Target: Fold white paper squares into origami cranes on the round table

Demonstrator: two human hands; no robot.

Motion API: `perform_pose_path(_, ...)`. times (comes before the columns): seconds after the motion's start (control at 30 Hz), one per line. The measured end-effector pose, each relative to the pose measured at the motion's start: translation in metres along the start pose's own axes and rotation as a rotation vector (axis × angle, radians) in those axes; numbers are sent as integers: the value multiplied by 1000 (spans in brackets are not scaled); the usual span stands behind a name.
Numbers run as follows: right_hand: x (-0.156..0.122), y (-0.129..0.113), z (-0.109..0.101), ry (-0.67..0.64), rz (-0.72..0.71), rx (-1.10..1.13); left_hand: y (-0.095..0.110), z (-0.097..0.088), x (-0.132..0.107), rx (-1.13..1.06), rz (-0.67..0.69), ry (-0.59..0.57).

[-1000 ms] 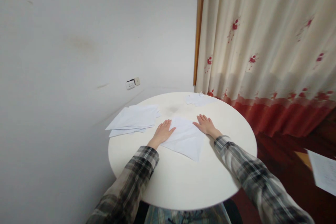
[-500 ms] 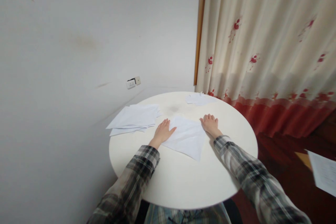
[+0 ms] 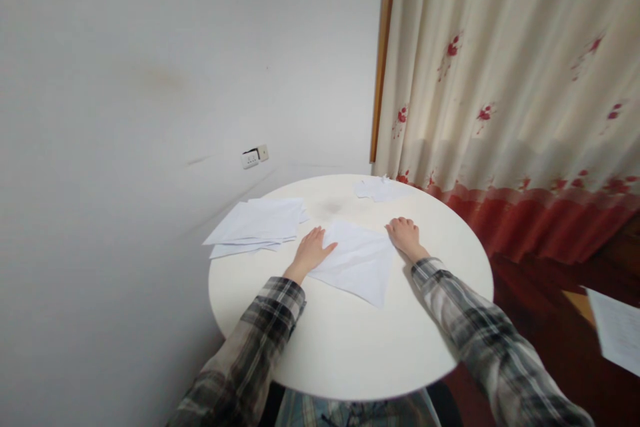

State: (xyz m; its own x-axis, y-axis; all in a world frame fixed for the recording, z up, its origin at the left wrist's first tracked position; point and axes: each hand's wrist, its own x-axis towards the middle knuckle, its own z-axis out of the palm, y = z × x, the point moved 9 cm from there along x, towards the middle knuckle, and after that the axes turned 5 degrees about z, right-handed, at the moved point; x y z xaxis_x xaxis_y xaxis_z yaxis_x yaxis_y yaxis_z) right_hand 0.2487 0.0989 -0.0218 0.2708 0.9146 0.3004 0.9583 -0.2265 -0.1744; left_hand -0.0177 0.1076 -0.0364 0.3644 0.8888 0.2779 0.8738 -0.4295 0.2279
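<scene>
Paper sheet lies pinned flat on the round table: left hand splayed on it, right hand open-fingered at its far edge.

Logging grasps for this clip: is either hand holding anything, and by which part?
Nothing is gripped. The left hand lies flat on the white sheet at its left edge; the right hand rests at its right edge.

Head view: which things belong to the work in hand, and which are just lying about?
In hand: white sheet, left hand flat on its left edge, right hand at its right corner.
Lying about: paper stack, small papers at far rim, loose sheet right of the table.
</scene>
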Motion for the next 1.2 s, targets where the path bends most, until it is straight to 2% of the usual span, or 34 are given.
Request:
perform_pose_path(0.17,6,1,6,-14,-67,103,-2,-1,2,-60,17,49)
perform_pose_path(0.27,8,-10,6,-42,-179,208,0,-6,3,-199,61,123)
perform_pose_path(0.37,5,-18,-2,-11,-231,284,-1,-10,4,-377,67,176)
perform_pose_path(0.6,5,-3,-1,-29,-58,517,-19,-13,6,-786,-111,329)
perform_pose_path(0.73,10,7,11,-40,23,996,-32,-13,6,-919,-180,406)
perform_pose_path(0.83,11,9,24,-105,133,1392,-38,-14,2,-1043,-211,469)
perform_pose_path(0.9,8,3,28,-182,168,1547,-40,-14,-1,-1128,-234,485)
perform_pose_path(1.07,-8,-24,25,-434,63,1612,-38,-12,-6,-1232,-285,462)
perform_pose_path(1.2,-12,-28,24,-480,18,1625,-34,-4,-2,-1294,-306,386)
